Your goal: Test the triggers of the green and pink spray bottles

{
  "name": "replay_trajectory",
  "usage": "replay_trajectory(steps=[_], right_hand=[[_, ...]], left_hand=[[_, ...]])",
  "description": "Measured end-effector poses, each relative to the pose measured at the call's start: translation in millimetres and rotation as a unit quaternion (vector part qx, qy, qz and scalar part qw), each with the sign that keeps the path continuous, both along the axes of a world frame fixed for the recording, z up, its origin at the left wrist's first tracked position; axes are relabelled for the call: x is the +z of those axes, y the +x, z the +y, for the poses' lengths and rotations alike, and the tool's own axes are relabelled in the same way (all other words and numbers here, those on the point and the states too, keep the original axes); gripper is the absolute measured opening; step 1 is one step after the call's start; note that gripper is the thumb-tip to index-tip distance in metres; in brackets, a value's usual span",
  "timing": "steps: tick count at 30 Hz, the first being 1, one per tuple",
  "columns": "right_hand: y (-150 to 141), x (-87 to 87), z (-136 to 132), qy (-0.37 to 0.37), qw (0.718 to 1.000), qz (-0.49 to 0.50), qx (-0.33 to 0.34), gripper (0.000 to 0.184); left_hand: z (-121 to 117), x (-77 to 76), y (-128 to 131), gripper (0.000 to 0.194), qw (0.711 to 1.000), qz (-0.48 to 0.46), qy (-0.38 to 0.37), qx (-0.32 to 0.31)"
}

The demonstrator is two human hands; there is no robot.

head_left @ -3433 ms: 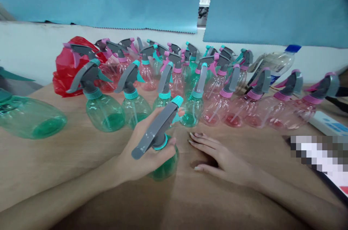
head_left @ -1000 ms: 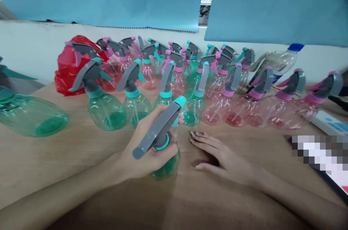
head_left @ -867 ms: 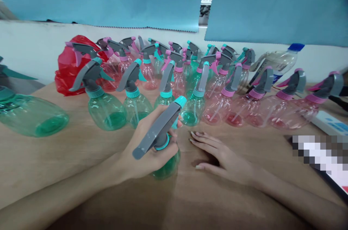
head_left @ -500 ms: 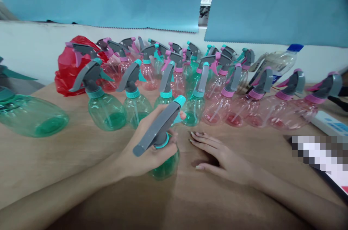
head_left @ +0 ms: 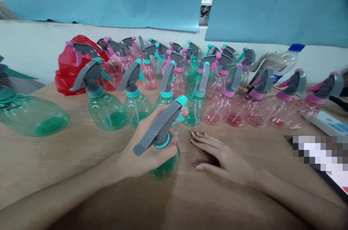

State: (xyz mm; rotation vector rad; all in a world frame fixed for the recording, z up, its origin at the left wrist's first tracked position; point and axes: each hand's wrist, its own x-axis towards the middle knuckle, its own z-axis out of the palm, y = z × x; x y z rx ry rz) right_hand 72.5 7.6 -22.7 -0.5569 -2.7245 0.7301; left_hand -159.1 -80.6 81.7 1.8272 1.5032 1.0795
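Note:
My left hand (head_left: 148,143) is wrapped around the neck of a green spray bottle (head_left: 167,164) that stands upright on the wooden table. Its grey trigger head (head_left: 159,128) with a turquoise nozzle points away to the right. My right hand (head_left: 217,154) rests palm down on the table beside it, fingers stretched out and holding nothing. Just beyond my hands runs a row of spray bottles: several green ones with turquoise collars, such as one green bottle (head_left: 108,112) on the left, and several pink ones, such as one pink bottle (head_left: 217,110) on the right.
More pink and green sprayers crowd behind the front row. A red plastic bag (head_left: 67,70) sits at the back left. Another green bottle (head_left: 35,116) is at the left edge. On the right are a clear bottle with a blue cap (head_left: 284,61), a white-and-blue box (head_left: 330,123) and a blurred-out flat object (head_left: 323,161).

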Motion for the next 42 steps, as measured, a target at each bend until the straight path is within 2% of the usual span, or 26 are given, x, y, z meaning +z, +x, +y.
replay_trajectory(steps=[12,19,26,35,42], right_hand=[[0.8,-1.7,0.1,0.002,1.000,0.005,-0.001,0.068],[0.8,-0.9,-0.2,0.000,1.000,0.004,-0.003,0.069],[0.3,0.1,-0.7,0.000,1.000,0.006,-0.002,0.069],[0.5,-1.1,-0.2,0.004,1.000,-0.004,-0.003,0.068],[0.0,0.2,-0.6,0.009,1.000,-0.013,-0.002,0.067]], left_hand=[[0.4,1.9,0.8,0.047,0.999,-0.047,-0.008,-0.003],[-1.6,0.4,0.1,0.045,0.999,-0.038,-0.005,-0.010],[-0.4,-2.1,-1.3,0.056,1.000,-0.017,-0.005,-0.007],[0.0,1.9,0.5,0.056,0.999,-0.041,-0.006,-0.009],[-0.8,-1.5,-0.6,0.045,1.000,-0.004,0.028,-0.001]])
